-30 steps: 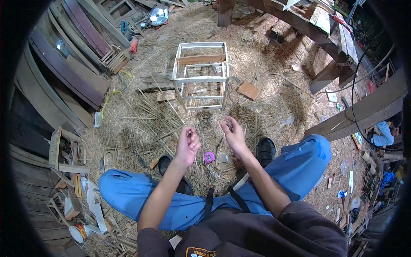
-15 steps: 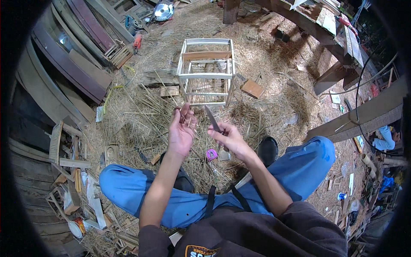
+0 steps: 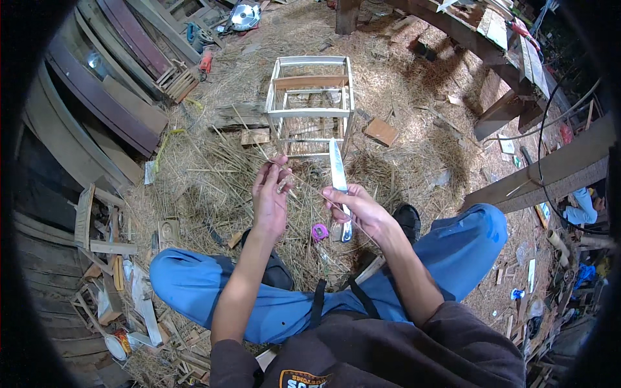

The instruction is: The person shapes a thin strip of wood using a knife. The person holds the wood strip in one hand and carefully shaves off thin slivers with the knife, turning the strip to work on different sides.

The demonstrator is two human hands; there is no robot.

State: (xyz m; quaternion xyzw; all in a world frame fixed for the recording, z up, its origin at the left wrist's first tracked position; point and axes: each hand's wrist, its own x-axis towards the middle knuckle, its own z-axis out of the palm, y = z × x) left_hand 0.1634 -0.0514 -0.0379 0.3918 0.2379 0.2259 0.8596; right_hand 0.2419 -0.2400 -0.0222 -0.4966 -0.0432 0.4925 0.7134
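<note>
Head view looks down on a person sitting on a straw-covered floor [image 3: 213,161] with legs in blue trousers [image 3: 194,291] spread open. At about nine o'clock of the picture stacked wooden planks [image 3: 97,97] lean along the wall, and small offcuts [image 3: 103,258] lie near the left knee. Going toward the middle, the left hand [image 3: 270,197] is raised with the fingers partly curled, and it pinches one end of a thin bamboo strip [image 3: 304,184], which runs from this hand toward three o'clock until it meets the other hand. At twelve o'clock from both hands stands a small wooden frame [image 3: 310,107], like an unfinished cage, well apart from them. A small pink object [image 3: 319,231] lies on the straw at six o'clock from the strip, between the knees. The right hand [image 3: 359,207] is closed around the handle of a knife [image 3: 337,174], whose blade points up toward twelve o'clock, and its forefinger seems to touch the strip's end. For shaving such a strip well, I judge that the blade should lie almost flat on it and move away from the body, while the left fingers stay behind the edge and keep the strip tight. At three o'clock a heavy wooden beam [image 3: 550,168] crosses the floor.
</note>
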